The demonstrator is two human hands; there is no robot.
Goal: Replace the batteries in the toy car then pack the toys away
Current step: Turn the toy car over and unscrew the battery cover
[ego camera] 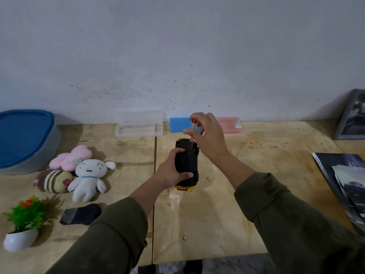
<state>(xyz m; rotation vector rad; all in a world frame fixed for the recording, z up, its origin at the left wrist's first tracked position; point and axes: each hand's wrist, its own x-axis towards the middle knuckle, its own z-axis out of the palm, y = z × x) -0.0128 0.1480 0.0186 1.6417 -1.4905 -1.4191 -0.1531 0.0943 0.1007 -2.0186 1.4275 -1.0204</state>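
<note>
The toy car [187,163] lies upside down on the wooden table, black underside up, gold body showing at both ends. My left hand [172,171] grips it across the middle. My right hand [207,135] holds a small screwdriver [193,131] with a clear handle and red cap upright, its tip on the car's underside near the far end. Three plush toys lie at the left: a pink one [70,158], a white one [88,178] and a striped one [53,180]. A black remote [81,214] rests near my left sleeve.
A blue-lidded grey tub [25,141] stands far left. An open clear plastic case [138,129], a blue box [178,124] and a pink box [229,125] line the wall. A potted fake plant [25,220] sits front left. Booklets [347,180] lie at right.
</note>
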